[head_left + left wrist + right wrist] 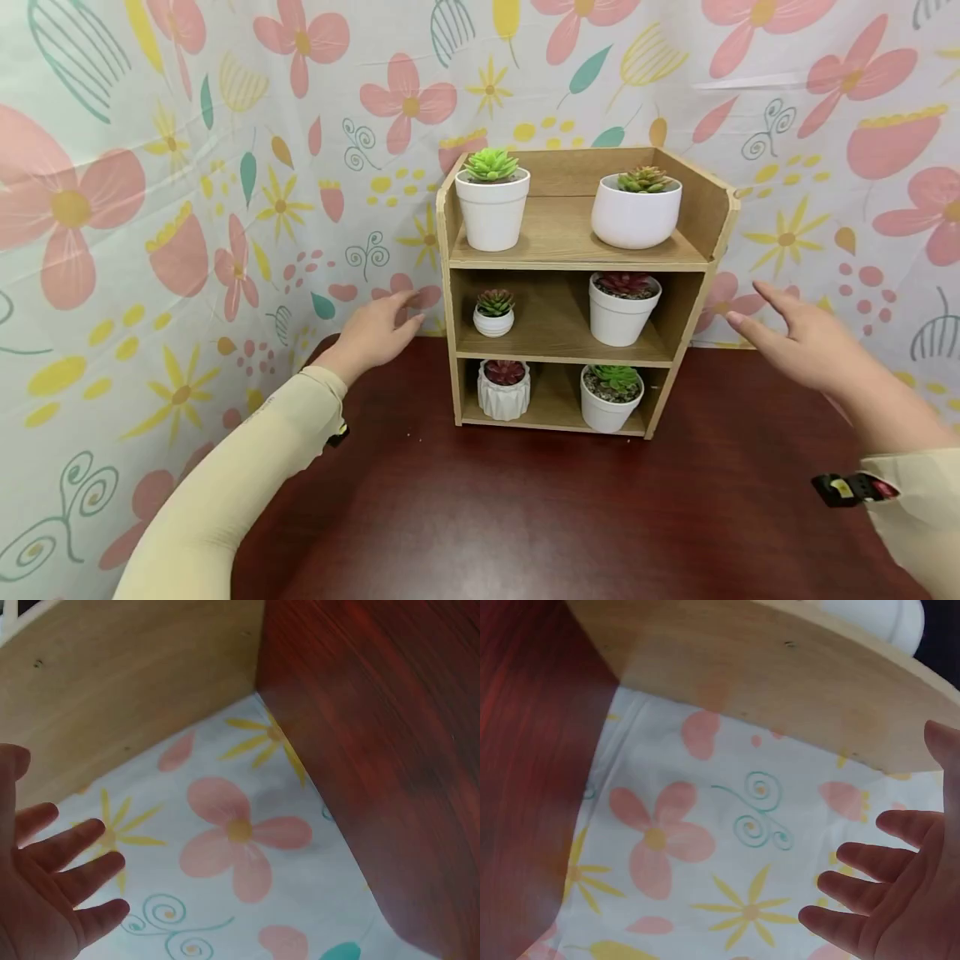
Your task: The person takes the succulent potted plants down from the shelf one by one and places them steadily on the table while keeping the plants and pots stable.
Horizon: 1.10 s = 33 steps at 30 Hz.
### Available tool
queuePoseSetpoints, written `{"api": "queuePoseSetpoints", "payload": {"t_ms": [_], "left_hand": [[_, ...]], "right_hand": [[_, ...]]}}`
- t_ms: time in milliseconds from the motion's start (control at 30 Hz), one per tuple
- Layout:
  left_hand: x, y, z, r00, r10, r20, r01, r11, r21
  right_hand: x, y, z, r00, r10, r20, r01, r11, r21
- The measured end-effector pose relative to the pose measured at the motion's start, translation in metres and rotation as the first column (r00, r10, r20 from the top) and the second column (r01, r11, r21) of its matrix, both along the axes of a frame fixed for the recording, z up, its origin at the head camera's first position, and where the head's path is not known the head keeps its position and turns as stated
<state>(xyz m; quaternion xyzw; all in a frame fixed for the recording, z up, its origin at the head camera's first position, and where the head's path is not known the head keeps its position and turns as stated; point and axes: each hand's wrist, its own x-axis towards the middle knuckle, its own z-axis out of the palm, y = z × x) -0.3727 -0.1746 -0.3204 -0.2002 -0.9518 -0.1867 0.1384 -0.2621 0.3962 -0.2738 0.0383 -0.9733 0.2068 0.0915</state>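
Note:
A three-tier wooden shelf (577, 267) stands on the dark red table, with potted succulents on every tier. My left hand (378, 329) is held in the air to the left of the shelf, fingers spread and holding nothing. On the other side, my right hand (806, 342) hovers right of the shelf, its thumb and fingers apart, also holding nothing. Both wrist views show a bare wooden side panel (142, 682) of the shelf beyond the extended fingers (870, 862).
The top tier carries a bright green succulent (492, 204) and a rounded white pot (636, 215). Below are a small pot (493, 321), a red-leaved plant's pot (621, 317), a ribbed pot (504, 400) and a green plant's pot (611, 408). A flowered curtain (405, 192) hangs behind the table (525, 517).

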Motion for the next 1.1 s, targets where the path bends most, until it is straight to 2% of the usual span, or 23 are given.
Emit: {"api": "queuePoseSetpoints", "payload": {"t_ms": [133,233,400,600,767,900,1033,1100], "left_hand": [[0.009,0.005,-0.007,0.999,-0.052,-0.014,0.054,0.990,0.132],[0.016,0.010,-0.012,0.996,-0.091,0.004,0.087,0.962,0.259],[0.025,0.018,-0.021,0.988,-0.156,0.017,0.132,0.885,0.446],[0.045,0.021,-0.030,0.979,-0.202,0.040,0.141,0.800,0.583],[0.054,0.027,-0.033,0.968,-0.249,0.040,0.157,0.721,0.675],[0.057,0.037,-0.029,0.963,-0.270,0.000,0.185,0.660,0.728],[0.059,0.048,-0.024,0.958,-0.286,-0.020,0.203,0.630,0.750],[0.060,0.052,-0.022,0.956,-0.292,-0.018,0.204,0.620,0.758]], "right_hand": [[0.012,-0.002,0.001,1.000,-0.009,-0.003,0.009,0.997,-0.079],[0.022,-0.003,-0.001,0.999,-0.033,-0.021,0.031,0.992,-0.125],[0.036,-0.011,0.000,0.995,-0.057,-0.078,0.041,0.980,-0.196],[0.049,-0.021,0.005,0.985,-0.066,-0.161,0.025,0.970,-0.240],[0.062,-0.031,0.010,0.957,-0.079,-0.280,0.004,0.966,-0.257],[0.069,-0.044,0.019,0.919,-0.089,-0.384,-0.034,0.952,-0.303],[0.072,-0.059,0.028,0.888,-0.084,-0.451,-0.084,0.937,-0.339],[0.073,-0.066,0.034,0.882,-0.079,-0.465,-0.098,0.934,-0.345]]}}
